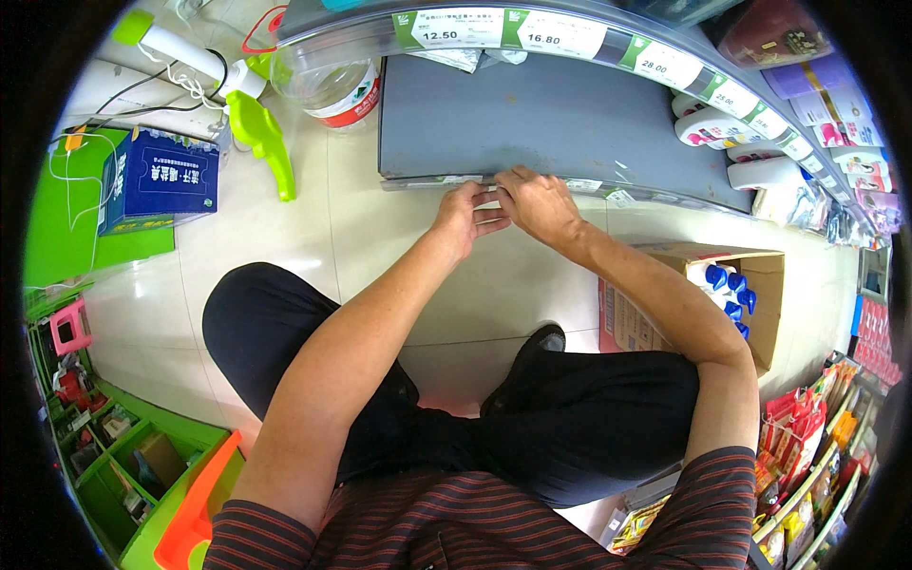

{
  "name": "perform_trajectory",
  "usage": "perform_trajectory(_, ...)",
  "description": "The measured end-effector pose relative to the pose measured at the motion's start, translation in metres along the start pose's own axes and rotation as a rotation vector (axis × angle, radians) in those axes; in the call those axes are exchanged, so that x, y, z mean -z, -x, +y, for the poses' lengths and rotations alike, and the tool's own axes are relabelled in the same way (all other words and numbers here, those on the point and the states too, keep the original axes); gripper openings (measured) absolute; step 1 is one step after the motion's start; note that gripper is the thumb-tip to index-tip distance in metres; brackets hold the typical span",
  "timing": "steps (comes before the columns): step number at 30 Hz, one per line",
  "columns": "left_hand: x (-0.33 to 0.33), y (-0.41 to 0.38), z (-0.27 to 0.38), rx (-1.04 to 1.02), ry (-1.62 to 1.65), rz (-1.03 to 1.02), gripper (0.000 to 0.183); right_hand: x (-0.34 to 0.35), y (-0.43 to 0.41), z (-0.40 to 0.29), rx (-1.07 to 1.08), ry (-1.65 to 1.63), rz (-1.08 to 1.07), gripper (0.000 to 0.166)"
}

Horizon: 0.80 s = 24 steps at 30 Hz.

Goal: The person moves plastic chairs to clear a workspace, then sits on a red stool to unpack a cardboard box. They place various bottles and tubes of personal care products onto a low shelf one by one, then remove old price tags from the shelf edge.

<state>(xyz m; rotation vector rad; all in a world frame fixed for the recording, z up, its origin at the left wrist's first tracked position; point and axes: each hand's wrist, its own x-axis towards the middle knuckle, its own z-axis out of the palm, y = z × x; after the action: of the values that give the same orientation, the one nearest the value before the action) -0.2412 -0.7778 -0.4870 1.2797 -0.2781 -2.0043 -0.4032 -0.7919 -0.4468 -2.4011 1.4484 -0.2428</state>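
Note:
Both my hands meet at the front edge of the low grey metal shelf (513,121). A clear plastic label strip (410,184) with several price labels runs along that edge. My left hand (464,217) has its thumb and forefinger at the strip, the other fingers apart below it. My right hand (538,203) bends its fingers over the same strip, right beside the left fingertips. Whatever lies between the fingertips is hidden. To the right of the hands, a price label (620,197) sits tilted on the strip.
Overhead, an upper shelf's label strip (456,30) overhangs. A cardboard box (766,306) of blue-capped pump bottles (734,285) stands at right. Left are a clear plastic jug (342,85), a green-handled device (260,135) and a blue carton (171,171). White bottles (766,173) lie on the shelf's right end.

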Motion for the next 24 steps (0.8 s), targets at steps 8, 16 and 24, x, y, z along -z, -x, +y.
perform_trajectory(8,0.000,0.000,0.000,-0.009,0.023,-0.033,0.038,-0.012,0.003,0.007,0.072,-0.020,0.146,0.012)
perform_trajectory(16,0.005,0.001,-0.004,-0.030,0.038,-0.040,0.040,-0.008,-0.006,0.008,0.098,0.128,0.045,0.009)
perform_trajectory(24,0.002,0.007,-0.001,-0.023,-0.002,-0.054,0.048,-0.010,-0.012,0.011,0.178,0.146,0.022,0.007)
